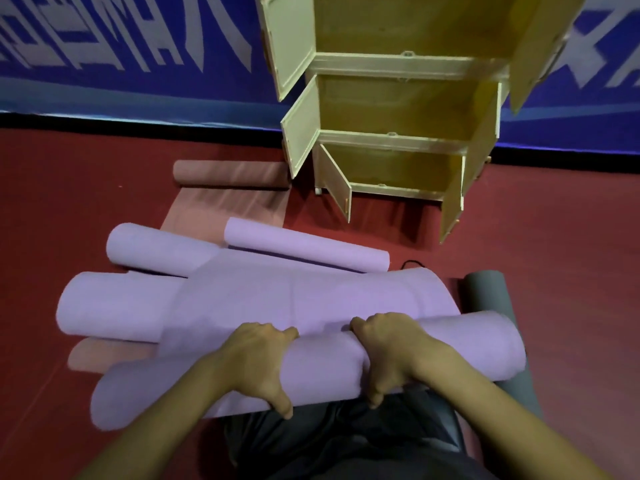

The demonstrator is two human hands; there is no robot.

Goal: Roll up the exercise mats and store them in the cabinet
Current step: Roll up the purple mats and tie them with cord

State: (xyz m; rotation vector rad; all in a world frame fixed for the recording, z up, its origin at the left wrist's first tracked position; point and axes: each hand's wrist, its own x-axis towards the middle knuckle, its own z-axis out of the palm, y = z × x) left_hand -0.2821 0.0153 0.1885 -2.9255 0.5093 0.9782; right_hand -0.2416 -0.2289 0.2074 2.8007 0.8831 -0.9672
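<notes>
A purple mat (322, 362) lies half rolled across the floor in front of my knees, its flat part (294, 296) stretching away from me. My left hand (259, 362) grips the roll left of its middle, fingers over the top and thumb underneath. My right hand (391, 355) grips the roll beside it in the same way. Other purple rolls lie at the left (114, 306), far left (156, 247) and behind (304, 247). The cream cabinet (398, 140) stands at the back with all its doors open and its shelves bare.
A pink mat (228, 199) lies partly rolled left of the cabinet, another pink roll (104, 355) peeks out at the lower left. A grey roll (491, 299) lies at my right. The floor is red carpet (554, 254); a blue banner wall (121, 64) runs behind.
</notes>
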